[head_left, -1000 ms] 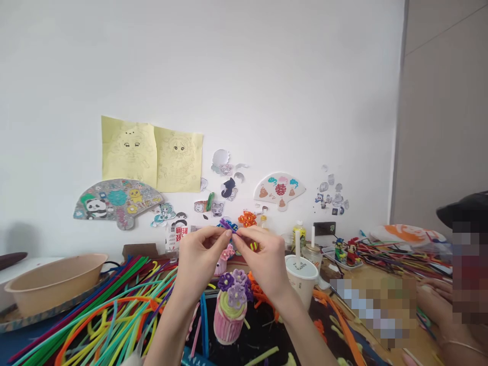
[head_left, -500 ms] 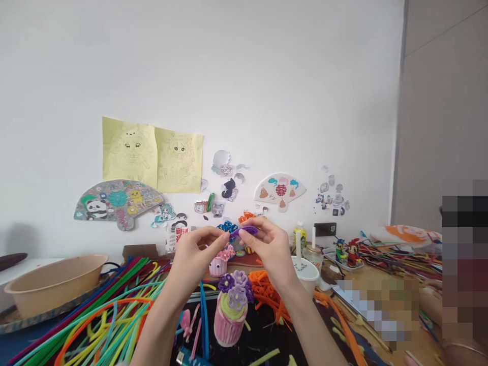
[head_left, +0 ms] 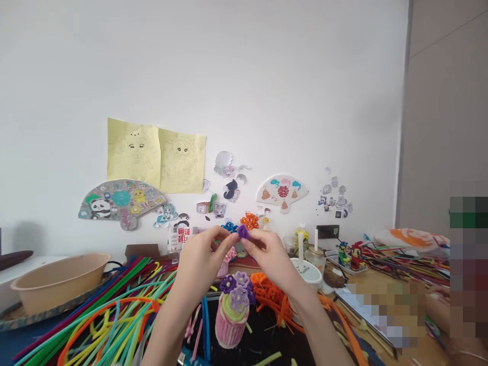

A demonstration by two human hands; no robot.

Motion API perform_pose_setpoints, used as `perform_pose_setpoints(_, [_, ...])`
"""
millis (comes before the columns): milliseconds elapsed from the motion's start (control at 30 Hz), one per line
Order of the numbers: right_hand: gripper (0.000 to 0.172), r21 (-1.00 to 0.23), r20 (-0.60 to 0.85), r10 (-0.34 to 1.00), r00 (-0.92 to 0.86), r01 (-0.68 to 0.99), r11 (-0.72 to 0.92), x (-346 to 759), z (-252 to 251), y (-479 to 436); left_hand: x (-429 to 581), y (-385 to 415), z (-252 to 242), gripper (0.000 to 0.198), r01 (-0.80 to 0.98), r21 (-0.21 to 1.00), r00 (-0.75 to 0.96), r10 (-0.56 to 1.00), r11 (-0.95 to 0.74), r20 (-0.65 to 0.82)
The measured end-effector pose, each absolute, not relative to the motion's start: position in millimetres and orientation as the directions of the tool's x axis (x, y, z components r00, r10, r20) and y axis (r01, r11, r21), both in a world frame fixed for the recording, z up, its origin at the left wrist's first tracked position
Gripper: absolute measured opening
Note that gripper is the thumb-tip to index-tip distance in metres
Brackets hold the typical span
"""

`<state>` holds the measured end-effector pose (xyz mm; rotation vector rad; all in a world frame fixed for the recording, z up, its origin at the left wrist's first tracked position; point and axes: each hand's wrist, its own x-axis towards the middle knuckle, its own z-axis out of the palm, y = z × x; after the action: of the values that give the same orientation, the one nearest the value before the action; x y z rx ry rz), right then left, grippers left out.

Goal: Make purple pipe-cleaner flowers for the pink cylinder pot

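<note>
My left hand (head_left: 204, 256) and my right hand (head_left: 270, 254) are raised together above the table, fingertips pinching a small purple pipe-cleaner piece (head_left: 243, 232) curled into a tight round shape between them. Below my hands stands a pink pipe-cleaner cupcake (head_left: 231, 317) with a green top and purple flowers (head_left: 237, 287) on it. A heap of orange pipe-cleaner pieces (head_left: 271, 297) lies just right of the cupcake.
A pile of long coloured pipe cleaners (head_left: 102, 310) covers the table's left side, beside a tan bowl (head_left: 59, 279). A white lidded cup (head_left: 310, 272), bottles and toy figures (head_left: 351, 254) stand behind. Another person's arm (head_left: 438, 305) rests at the right. Paper drawings (head_left: 156, 157) hang on the wall.
The purple piece went from a longer loop to a tight small curl between my fingertips. My hands shifted slightly right and closer together. The view moved a little.
</note>
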<state>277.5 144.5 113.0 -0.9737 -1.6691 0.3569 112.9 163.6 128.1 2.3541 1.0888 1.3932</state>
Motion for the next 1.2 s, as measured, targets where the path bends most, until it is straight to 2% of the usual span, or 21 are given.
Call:
perform_pose_setpoints(133, [0.028, -0.584, 0.68, 0.722, -0.129, 0.5, 0.639, 278.7, 117.7, 137.9, 114.0, 159.5, 131.9, 0.026, 0.494, 0.454, 0.307, 0.638, -0.741, 0.707])
perform_pose_setpoints(233, [0.027, -0.65, 0.642, 0.757, -0.12, 0.437, 0.621, 280.7, 117.4, 138.3, 115.2, 160.5, 130.4, 0.019, 0.497, 0.407, 0.307, 0.595, -0.766, 0.743])
perform_pose_setpoints(367, [0.033, -0.717, 0.614, 0.784, -0.096, 0.348, 0.604, 285.1, 114.8, 141.2, 112.6, 163.7, 127.2, 0.022, 0.405, 0.466, 0.303, 0.597, -0.786, 0.743])
perform_pose_setpoints(467, [0.031, -0.649, 0.655, 0.753, -0.066, 0.461, 0.605, 284.9, 115.4, 138.8, 109.3, 163.6, 127.2, 0.02, 0.355, 0.508, 0.318, 0.612, -0.785, 0.724])
perform_pose_setpoints(667, [0.022, -0.517, 0.734, 0.678, -0.038, 0.616, 0.594, 276.0, 120.8, 127.5, 106.3, 160.5, 129.5, 0.015, 0.362, 0.484, 0.336, 0.595, -0.797, 0.73])
perform_pose_setpoints(800, [0.023, -0.471, 0.769, 0.64, -0.014, 0.664, 0.581, 271.3, 120.9, 125.0, 110.4, 161.6, 127.7, 0.017, 0.406, 0.448, 0.32, 0.583, -0.796, 0.747])
perform_pose_setpoints(933, [0.026, -0.465, 0.773, 0.634, -0.019, 0.663, 0.587, 270.7, 118.6, 128.3, 116.3, 163.0, 126.0, 0.018, 0.53, 0.372, 0.304, 0.581, -0.762, 0.755])
perform_pose_setpoints(1000, [0.028, -0.49, 0.768, 0.641, -0.003, 0.641, 0.59, 270.6, 117.9, 130.1, 117.4, 164.1, 125.9, 0.018, 0.51, 0.414, 0.263, 0.595, -0.754, 0.76])
perform_pose_setpoints(1133, [0.029, -0.559, 0.756, 0.653, 0.052, 0.571, 0.601, 267.9, 118.2, 131.3, 114.8, 166.9, 125.7, 0.023, 0.283, 0.64, 0.217, 0.698, -0.714, 0.682])
perform_pose_setpoints(1200, [0.028, -0.569, 0.76, 0.645, 0.081, 0.562, 0.6, 265.6, 118.3, 131.3, 113.5, 167.6, 125.0, 0.026, 0.205, 0.707, 0.238, 0.735, -0.677, 0.635])
